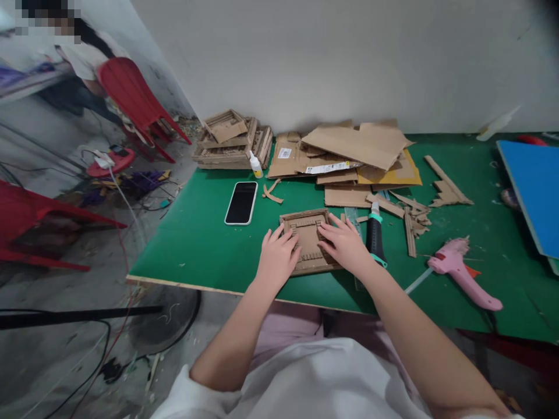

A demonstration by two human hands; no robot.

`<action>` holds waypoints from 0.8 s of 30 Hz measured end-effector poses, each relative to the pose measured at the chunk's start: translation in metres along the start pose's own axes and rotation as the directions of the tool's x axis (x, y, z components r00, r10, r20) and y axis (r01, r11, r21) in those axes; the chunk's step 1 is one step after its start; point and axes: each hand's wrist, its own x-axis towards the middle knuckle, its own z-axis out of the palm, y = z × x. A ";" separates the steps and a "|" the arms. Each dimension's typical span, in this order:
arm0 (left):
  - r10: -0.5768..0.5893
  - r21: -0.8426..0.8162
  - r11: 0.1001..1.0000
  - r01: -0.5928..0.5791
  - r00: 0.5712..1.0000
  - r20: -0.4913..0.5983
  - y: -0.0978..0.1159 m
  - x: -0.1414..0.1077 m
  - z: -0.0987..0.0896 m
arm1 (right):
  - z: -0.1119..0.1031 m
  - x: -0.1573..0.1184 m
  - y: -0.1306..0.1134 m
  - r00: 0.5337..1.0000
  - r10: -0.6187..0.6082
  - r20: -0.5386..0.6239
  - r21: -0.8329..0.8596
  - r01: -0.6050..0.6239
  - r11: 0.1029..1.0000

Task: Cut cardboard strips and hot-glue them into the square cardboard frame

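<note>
A shallow cardboard tray (308,240) with raised edges and ridged inner strips lies flat on the green table (196,250). My left hand (278,256) rests on its left side, fingers spread over the rim and inner strip. On its right side lies my right hand (345,243), fingers apart, their tips on the inner strip. Neither hand grips anything. Just right of the tray, a clear ruler (358,281) is partly hidden under my right forearm, beside a black and teal cutter (375,235).
Cardboard sheets (358,142) and stacked cardboard frames (236,142) stand at the back. A phone (241,203) and glue bottle (255,165) are left, scraps (414,218), a pink glue gun (465,273) and blue board (533,195) right. A person (87,58) sits far left.
</note>
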 end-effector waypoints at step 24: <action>-0.462 -0.617 0.740 0.268 0.869 -0.176 -0.003 -0.022 0.013 | 0.003 -0.030 0.004 0.881 0.200 -0.429 0.344 -0.045 0.938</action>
